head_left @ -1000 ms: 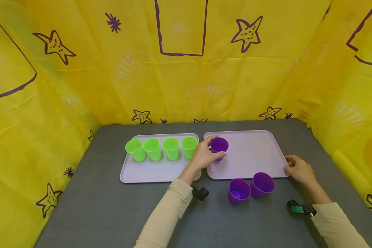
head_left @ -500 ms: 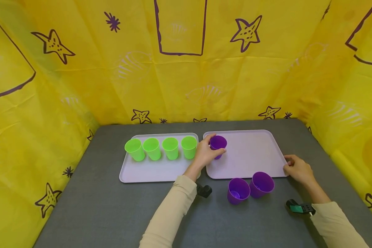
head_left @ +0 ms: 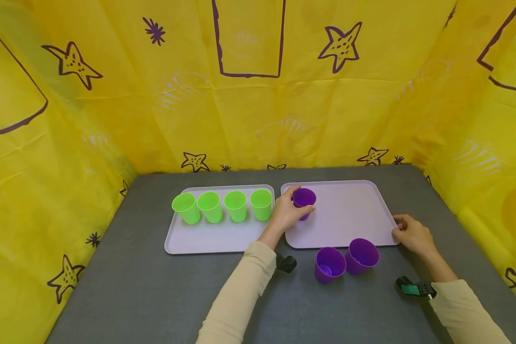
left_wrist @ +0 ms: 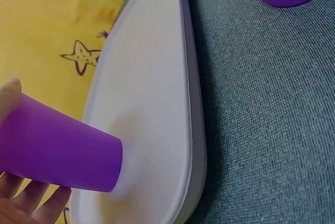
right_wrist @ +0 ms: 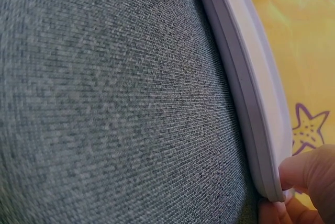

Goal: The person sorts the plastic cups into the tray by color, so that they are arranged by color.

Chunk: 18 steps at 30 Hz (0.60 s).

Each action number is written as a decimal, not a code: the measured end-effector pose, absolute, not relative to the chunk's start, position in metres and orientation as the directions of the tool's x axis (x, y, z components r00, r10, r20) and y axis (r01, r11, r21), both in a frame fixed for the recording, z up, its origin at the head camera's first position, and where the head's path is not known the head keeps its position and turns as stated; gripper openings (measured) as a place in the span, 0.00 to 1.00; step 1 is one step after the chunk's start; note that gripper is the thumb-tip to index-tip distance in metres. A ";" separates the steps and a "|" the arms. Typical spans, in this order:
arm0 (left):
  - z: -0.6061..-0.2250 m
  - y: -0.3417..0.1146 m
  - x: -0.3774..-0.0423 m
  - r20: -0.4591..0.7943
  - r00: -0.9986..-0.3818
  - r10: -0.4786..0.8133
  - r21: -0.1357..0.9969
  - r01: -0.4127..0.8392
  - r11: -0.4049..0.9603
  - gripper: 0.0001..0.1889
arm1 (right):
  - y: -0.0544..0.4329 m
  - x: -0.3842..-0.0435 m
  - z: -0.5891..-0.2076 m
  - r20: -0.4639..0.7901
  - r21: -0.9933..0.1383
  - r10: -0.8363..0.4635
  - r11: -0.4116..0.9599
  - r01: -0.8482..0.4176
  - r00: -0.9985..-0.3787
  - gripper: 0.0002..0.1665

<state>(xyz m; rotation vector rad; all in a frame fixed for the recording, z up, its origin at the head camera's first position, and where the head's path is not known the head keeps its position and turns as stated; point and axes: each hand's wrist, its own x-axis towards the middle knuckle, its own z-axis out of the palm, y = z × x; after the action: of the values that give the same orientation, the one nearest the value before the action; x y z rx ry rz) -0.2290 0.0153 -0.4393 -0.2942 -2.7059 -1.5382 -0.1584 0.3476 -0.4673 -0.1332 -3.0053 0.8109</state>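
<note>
In the head view my left hand (head_left: 285,212) holds a purple cup (head_left: 305,197) at the left end of the right tray (head_left: 348,210). The left wrist view shows the thumb and fingers around that cup (left_wrist: 63,148), its base at the tray's surface (left_wrist: 146,77); whether it touches is hard to tell. My right hand (head_left: 414,235) grips the tray's near right corner, and in the right wrist view the thumb (right_wrist: 309,174) lies over the rim with fingers beneath. Two more purple cups, one left (head_left: 330,265) and one right (head_left: 362,256), stand on the table before the tray.
A second tray (head_left: 210,241) lies to the left, bearing a row of several green cups (head_left: 235,206) along its far side. Both trays rest on a dark grey table (head_left: 155,296). Yellow patterned cloth (head_left: 249,119) hangs behind and at both sides.
My left hand and the purple cup have shifted slightly toward the back of the tray. The right hand keeps its grip on the corner, and the other cups stay in place.
</note>
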 end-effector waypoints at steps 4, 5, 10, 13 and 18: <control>-0.440 0.017 -0.229 0.106 -0.982 0.155 0.855 0.169 0.490 0.38 | 0.348 -0.159 -0.468 0.001 -0.505 0.088 0.860 0.076 -0.996 0.25; -0.440 0.017 -0.228 0.107 -0.982 0.156 0.856 0.171 0.489 0.38 | 0.348 -0.159 -0.468 0.001 -0.505 0.087 0.860 0.075 -0.996 0.25; -0.441 0.016 -0.229 0.112 -0.981 0.159 0.858 0.176 0.482 0.39 | 0.347 -0.158 -0.468 0.016 -0.500 0.091 0.863 0.071 -0.996 0.25; -0.441 0.016 -0.228 0.124 -0.978 0.168 0.853 0.192 0.486 0.39 | 0.347 -0.158 -0.467 0.017 -0.501 0.091 0.863 0.070 -0.996 0.25; -0.437 0.015 -0.227 0.148 -0.972 0.183 0.834 0.222 0.505 0.40 | 0.346 -0.158 -0.466 0.030 -0.500 0.089 0.864 0.062 -0.996 0.25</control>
<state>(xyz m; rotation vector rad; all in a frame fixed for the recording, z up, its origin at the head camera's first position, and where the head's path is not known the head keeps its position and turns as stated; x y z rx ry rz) -0.2270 0.0146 -0.4373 -0.3626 -2.6902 -1.5001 -0.1582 0.3465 -0.4660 -0.1214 -2.9823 0.7980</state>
